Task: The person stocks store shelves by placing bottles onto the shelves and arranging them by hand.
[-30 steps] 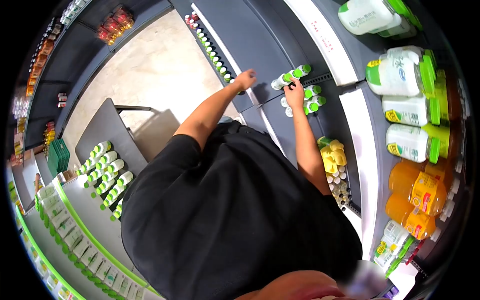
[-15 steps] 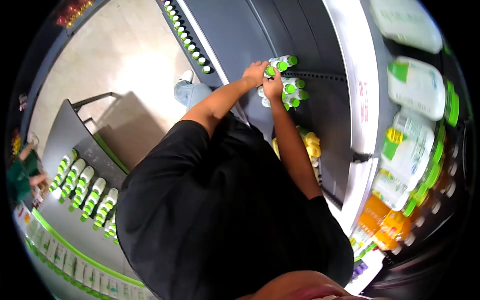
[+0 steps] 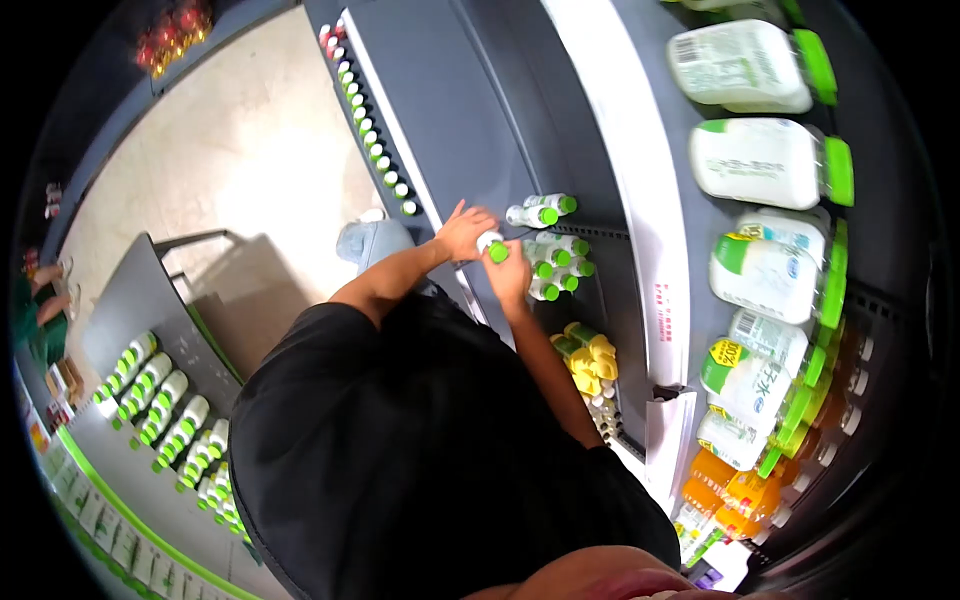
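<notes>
Far off to the left of the fingers I can see a person in green (image 3: pixel 40 310), partly cut off by the dark edge. Nearer, but well apart from the fingers on that same side, stands a grey counter (image 3: pixel 150 295) with slanting rows of white bottles (image 3: pixel 158 388) with green caps. Pale floor (image 3: pixel 265 130) fills the space between. Beyond the left fingers, a line of small capped bottles (image 3: pixel 372 140) runs along the edge of a shelf just outside the dark one.

The left hand (image 3: pixel 464 236) is a bit blurred, its thumb apart from its extended fingers, right beside the bottle (image 3: pixel 487 241); whether it touches, I can't tell. That bottle, white with a green cap, sits between the two hands, gripped near its cap by the fingers of the right hand (image 3: pixel 511 278). Under them lies the dark grey shelf (image 3: pixel 425 90). Just right of the right fingers is a cluster of similar bottles (image 3: pixel 561 264), with a pair (image 3: pixel 533 213) slightly beyond. Nearer the body than the fingers lie yellow packs (image 3: pixel 592 362). Well to the right, big white jugs (image 3: pixel 755 165) line another shelf, with orange bottles (image 3: pixel 718 485) at its near end.
</notes>
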A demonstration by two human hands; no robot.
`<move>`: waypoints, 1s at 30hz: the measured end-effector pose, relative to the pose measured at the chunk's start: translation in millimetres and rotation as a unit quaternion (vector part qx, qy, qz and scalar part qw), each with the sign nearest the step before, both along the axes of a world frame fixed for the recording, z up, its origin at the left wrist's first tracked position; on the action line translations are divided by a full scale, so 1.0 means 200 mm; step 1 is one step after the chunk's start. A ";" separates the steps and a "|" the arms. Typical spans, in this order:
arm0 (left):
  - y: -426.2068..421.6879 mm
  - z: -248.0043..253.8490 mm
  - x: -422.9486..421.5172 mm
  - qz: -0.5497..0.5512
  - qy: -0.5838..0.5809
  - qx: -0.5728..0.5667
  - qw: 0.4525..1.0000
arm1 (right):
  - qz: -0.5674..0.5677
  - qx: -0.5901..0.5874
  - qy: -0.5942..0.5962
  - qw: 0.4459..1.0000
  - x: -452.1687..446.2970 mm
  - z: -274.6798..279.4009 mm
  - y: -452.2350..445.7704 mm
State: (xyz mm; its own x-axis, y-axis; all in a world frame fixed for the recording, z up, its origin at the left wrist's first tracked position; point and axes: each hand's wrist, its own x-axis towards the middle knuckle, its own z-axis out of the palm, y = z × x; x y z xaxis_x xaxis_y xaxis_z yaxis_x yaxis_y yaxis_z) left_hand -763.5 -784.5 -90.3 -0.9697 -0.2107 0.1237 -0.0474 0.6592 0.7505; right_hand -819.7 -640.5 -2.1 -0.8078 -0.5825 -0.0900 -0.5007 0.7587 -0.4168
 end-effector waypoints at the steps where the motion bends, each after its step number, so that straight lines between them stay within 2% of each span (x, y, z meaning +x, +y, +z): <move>1: -0.04 0.04 0.02 -0.050 -0.055 0.019 0.997 | 0.006 -0.026 -0.015 1.000 0.01 0.00 0.01; 4: -0.17 0.22 0.12 -0.185 -0.188 0.100 0.959 | 0.007 -0.115 -0.076 0.990 0.11 -0.06 0.05; 6: -0.20 0.20 0.19 -0.271 -0.265 0.059 0.923 | 0.034 -0.112 -0.158 0.980 0.13 -0.27 0.14; 8: -0.21 -0.03 0.24 -0.345 -0.255 0.018 0.903 | 0.018 -0.045 -0.327 0.944 0.19 -0.62 0.24; 10: -0.27 -0.28 0.28 -0.412 -0.223 -0.033 0.883 | 0.143 -0.071 -0.265 0.951 0.35 -0.95 0.33; 12: -0.30 -0.24 0.24 -0.492 -0.321 -0.101 0.803 | -0.116 -0.054 -0.356 0.926 0.57 -0.75 0.25; 14: -0.33 -0.26 0.26 -0.506 -0.381 -0.120 0.765 | -0.136 -0.088 -0.406 0.900 0.68 -0.81 0.22; 16: -0.33 -0.14 0.31 -0.545 -0.354 -0.135 0.748 | -0.151 -0.168 -0.455 0.861 0.78 -0.75 0.20; 17: -0.30 -0.15 0.33 -0.559 -0.406 -0.113 0.714 | 0.037 -0.140 -0.271 0.951 0.82 -0.74 0.19; 18: -0.24 -0.20 0.34 -0.641 -0.370 -0.007 0.673 | 0.210 -0.080 -0.064 0.972 0.87 -0.77 0.20; 19: -0.20 -0.32 0.36 -0.710 -0.335 0.102 0.612 | 0.132 -0.096 -0.181 0.970 0.94 -0.82 0.19; 20: -0.22 -0.17 0.38 -0.694 -0.322 0.013 0.643 | 0.053 -0.121 -0.296 0.946 1.02 -0.91 0.19; 21: -0.23 -0.02 0.41 -0.676 -0.310 -0.080 0.664 | -0.022 -0.152 -0.408 0.900 1.08 -0.96 0.18; 22: -0.25 0.20 0.43 -0.654 -0.303 -0.170 0.672 | -0.107 -0.104 -0.430 0.890 1.18 -0.93 0.15; 24: -0.16 -0.13 0.49 -0.688 -0.294 -0.134 0.649 | -0.290 -0.134 -0.552 0.771 1.35 -0.88 0.14; 25: -0.15 -0.24 0.55 -0.703 -0.294 -0.115 0.638 | -0.253 -0.140 -0.495 0.819 1.45 -0.85 0.16; 26: -0.11 -0.23 0.57 -0.718 -0.282 -0.124 0.624 | -0.217 -0.140 -0.431 0.865 1.52 -0.80 0.19; 27: -0.05 -0.20 0.59 -0.731 -0.273 -0.131 0.611 | -0.377 -0.171 -0.442 0.796 1.60 -0.69 0.18; 28: -0.01 -0.16 0.60 -0.743 -0.263 -0.138 0.599 | -0.375 -0.170 -0.435 0.800 1.65 -0.78 0.20; 30: 0.09 -0.25 0.58 -0.762 -0.252 -0.195 0.564 | -0.430 -0.229 -0.390 0.781 1.79 -0.73 0.27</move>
